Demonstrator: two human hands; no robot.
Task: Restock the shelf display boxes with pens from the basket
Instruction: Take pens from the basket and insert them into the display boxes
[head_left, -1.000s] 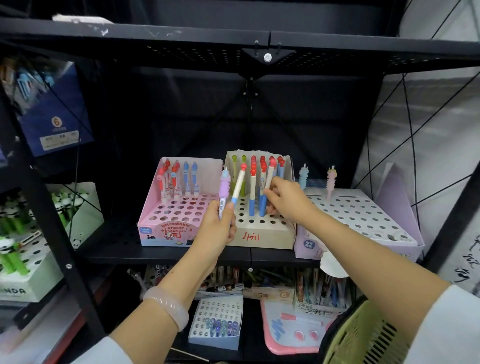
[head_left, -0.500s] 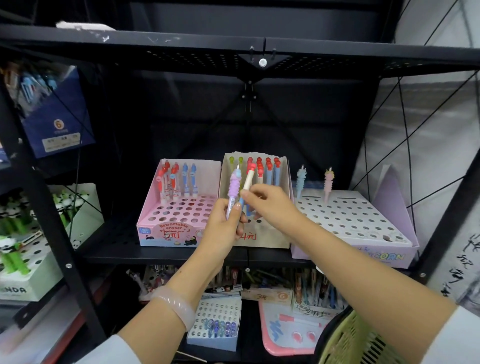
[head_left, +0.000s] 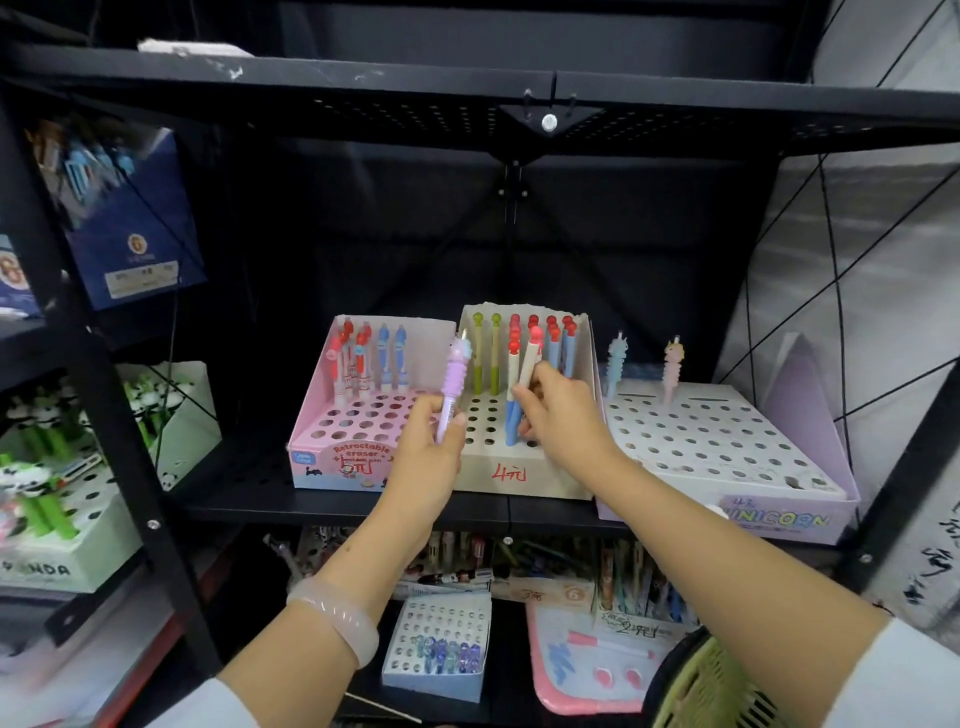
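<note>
Head view, basket (head_left: 711, 686) cropped, pen tips hidden

A black metal rack (head_left: 519, 98) with perforated shelves is set before a pale wall (head_left: 883, 218), crossed by thin black braces (head_left: 831, 291)

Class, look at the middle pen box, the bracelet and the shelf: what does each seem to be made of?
Middle pen box: looks like matt cream cardboard, with a ragged back edge and a handwritten price.
Bracelet: pale, glossy and translucent, perhaps jade or glass.
Shelf: seemingly black painted metal, perforated, with bolted posts.
</note>
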